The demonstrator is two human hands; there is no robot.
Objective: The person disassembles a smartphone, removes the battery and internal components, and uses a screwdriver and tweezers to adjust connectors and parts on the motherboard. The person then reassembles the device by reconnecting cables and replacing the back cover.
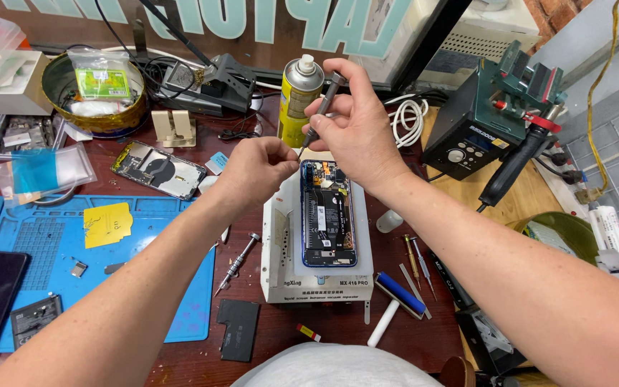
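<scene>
An opened phone (329, 213) with a blue frame lies face down on a white heating stand (281, 251), its circuit boards exposed. My right hand (356, 125) holds a small grey screwdriver (324, 107) tilted above the phone's top end. My left hand (256, 168) pinches at the screwdriver's tip, fingers closed around something too small to see. Both hands hover just above the phone.
A yellow spray can (299, 93) stands behind the hands. A second screwdriver (238, 264), a black cover (238, 328), a blue roller (397, 297) and loose tools lie near the stand. A blue work mat (73, 236) is at left, a soldering station (492, 118) at right.
</scene>
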